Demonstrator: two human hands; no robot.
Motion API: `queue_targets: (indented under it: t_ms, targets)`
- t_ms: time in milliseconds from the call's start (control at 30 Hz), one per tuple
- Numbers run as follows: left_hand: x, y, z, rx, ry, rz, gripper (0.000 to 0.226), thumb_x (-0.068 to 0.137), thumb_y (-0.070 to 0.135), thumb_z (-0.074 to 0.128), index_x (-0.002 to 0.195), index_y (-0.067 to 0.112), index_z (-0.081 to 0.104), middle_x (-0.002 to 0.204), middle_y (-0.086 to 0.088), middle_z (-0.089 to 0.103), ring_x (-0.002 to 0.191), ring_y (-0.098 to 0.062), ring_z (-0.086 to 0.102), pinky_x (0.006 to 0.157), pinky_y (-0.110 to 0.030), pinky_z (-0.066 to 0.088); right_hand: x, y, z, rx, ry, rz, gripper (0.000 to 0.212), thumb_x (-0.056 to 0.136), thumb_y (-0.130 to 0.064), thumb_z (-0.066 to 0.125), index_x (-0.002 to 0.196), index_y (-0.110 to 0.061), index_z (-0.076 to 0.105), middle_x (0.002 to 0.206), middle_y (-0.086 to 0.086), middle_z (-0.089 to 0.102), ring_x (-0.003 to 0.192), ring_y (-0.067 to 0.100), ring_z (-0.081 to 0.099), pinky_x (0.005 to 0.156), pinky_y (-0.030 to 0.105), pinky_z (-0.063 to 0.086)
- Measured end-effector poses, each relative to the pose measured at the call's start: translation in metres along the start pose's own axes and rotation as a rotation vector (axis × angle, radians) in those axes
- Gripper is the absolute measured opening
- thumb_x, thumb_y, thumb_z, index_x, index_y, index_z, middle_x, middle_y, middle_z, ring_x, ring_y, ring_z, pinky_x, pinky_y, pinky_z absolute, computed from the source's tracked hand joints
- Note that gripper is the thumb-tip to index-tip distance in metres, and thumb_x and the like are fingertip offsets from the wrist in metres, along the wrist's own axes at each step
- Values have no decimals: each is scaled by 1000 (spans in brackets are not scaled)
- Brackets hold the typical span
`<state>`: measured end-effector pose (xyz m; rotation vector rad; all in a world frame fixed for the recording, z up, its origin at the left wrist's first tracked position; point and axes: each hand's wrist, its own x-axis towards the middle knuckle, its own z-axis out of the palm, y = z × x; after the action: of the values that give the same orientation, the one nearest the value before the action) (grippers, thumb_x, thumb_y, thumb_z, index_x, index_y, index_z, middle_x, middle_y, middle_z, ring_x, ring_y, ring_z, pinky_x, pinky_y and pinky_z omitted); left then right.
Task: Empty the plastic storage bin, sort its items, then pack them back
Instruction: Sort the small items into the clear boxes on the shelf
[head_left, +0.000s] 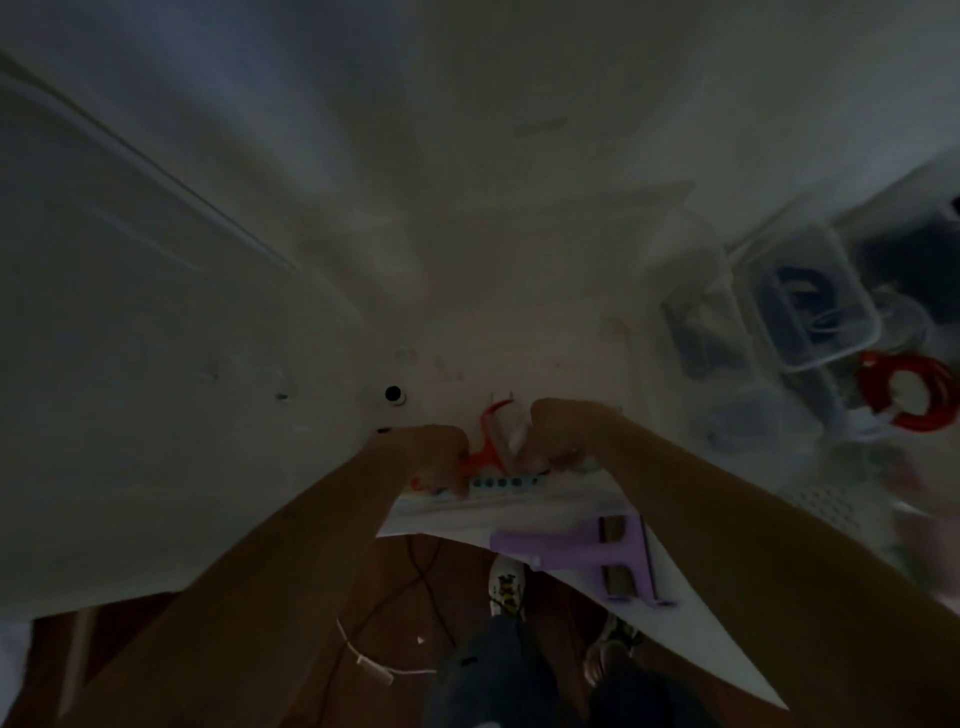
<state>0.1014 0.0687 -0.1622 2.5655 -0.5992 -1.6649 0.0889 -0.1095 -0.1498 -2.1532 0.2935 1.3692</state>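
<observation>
Left hand (436, 452) is pinching an orange plastic tool (485, 441) at lower centre, and the right hand (563, 434) is curled over something pale I can't identify. It's all dim and blurry, so a fumble could knock the purple squeegee (587, 551) off the table edge (717, 654). Plastic storage bin (810, 301) sits far right.

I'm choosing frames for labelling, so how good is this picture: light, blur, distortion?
Head view: dim and underexposed, with no glare; wide-angle bending stretches the table edges. The right side is smeared, so the clear containers and red cable coil look soft. The left hand and right hand are dark and slightly blurred; what the orange piece between them is stays unclear. The purple tool reads best.
</observation>
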Motion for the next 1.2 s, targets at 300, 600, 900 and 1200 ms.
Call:
queue_targets:
  t_ms: [300,600,900,1200]
  targets:
    - [-6,-20,-25,-205,271,162,25,94,27,60,111,11,53,111,-10,62,92,-25,65,81,-39,54,4,9,-23,575,191,13,41,85,-28,75,113,-1,62,102,15,63,90,30,68,81,40,59]
    - [-92,56,-97,-298,647,347,27,93,35,62,116,24,54,89,8,70,67,1,68,62,-12,51,-104,27,-78,1067,461,-372,52,76,-47,79,113,-13,65,105,6,71,97,24,70,80,37,60]
    - [-141,257,-56,-581,689,570,18,84,25,73,101,23,68,74,8,71,59,-10,71,66,-28,55,-241,165,-75,1203,903,-507,48,75,-43,79,109,-11,68,101,7,72,90,20,70,78,37,58]
    - [-69,328,85,-1053,272,328,17,96,4,54,84,6,66,72,-7,70,58,-13,68,57,-27,57,-201,293,33,1239,858,-169,33,92,-50,61,112,-24,61,96,-5,70,91,18,70,73,31,57]
